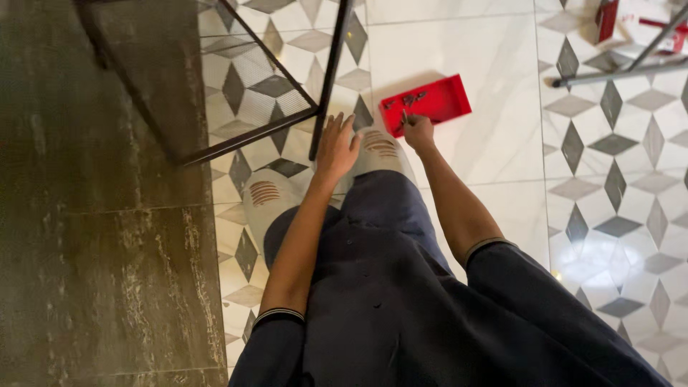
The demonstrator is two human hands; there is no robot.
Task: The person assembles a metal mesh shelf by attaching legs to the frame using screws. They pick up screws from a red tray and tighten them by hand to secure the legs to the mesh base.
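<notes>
Right hand [418, 131] pinching small dark piece at red tray [444, 97], left hand [337, 147] open

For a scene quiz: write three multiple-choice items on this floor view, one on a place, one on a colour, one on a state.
1. Where does the tray lie?
A. On the pale floor tiles, just past the right hand
B. On the dark slab at the left
C. On the person's lap

2. What colour is the tray?
A. Blue
B. Red
C. White

3. How is the left hand?
A. Closed in a fist
B. Gripping the tray
C. Open, fingers spread, beside the black metal frame

Answers:
1 A, it sits on the floor by the right hand.
2 B, its surface is plainly red.
3 C, the fingers are spread and hold nothing.
</notes>
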